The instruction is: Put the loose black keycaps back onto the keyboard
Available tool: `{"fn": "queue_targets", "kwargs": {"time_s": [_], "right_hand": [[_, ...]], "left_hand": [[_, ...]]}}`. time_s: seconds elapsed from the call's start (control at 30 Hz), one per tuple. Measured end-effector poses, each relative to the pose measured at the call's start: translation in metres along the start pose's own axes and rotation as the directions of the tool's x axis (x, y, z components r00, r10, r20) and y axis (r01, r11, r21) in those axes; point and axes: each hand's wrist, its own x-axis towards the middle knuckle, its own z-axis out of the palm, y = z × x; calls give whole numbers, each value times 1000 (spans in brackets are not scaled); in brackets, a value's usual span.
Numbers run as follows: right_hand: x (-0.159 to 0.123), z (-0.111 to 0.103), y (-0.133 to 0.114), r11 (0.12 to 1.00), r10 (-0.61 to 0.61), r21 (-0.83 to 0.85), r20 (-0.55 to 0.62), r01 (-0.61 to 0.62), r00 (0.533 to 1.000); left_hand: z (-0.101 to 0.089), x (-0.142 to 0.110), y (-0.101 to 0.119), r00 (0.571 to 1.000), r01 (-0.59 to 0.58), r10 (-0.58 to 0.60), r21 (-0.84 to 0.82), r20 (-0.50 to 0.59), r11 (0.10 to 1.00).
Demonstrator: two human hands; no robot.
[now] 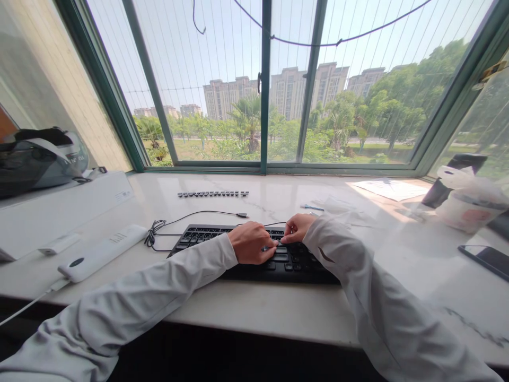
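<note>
A black keyboard (246, 273) lies flat on the windowsill counter in front of me. My left hand (253, 242) rests over its middle with the fingers curled and closed. Touching distance away, my right hand (296, 229) is pinched at the keys right of the middle. Both sets of fingertips nearly meet over the same few keys, and whatever they hold is too small or hidden to make out. Beyond the keyboard, a row of small dark keycaps (213, 194) is lined up on the counter. The keyboard's cable (159, 228) lies coiled at the left, its USB plug (242, 215) behind the keys.
A white power strip (102, 253) with a cord lies at the left, near a helmet (43, 156) on a white box (71, 212). A small blue tool (312, 207) and clear plastic wrap (342, 208) lie behind my right hand. Farther right are a phone (487, 260) and a bagged cup (469, 209).
</note>
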Motion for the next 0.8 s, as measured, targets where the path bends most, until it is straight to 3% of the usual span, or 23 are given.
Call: {"fn": "queue_targets", "kwargs": {"time_s": [0.43, 0.6, 0.8], "right_hand": [[3, -2, 3, 999, -33, 31, 44, 32, 998], [-2, 0, 2, 997, -61, 51, 10, 61, 998], [-10, -11, 7, 994, -73, 81, -81, 79, 994]], "left_hand": [[3, -2, 1, 1000, -4, 4, 41, 5, 999], [6, -2, 1, 1000, -2, 2, 7, -16, 1000], [7, -6, -3, 969, 178, -182, -35, -169, 983]]}}
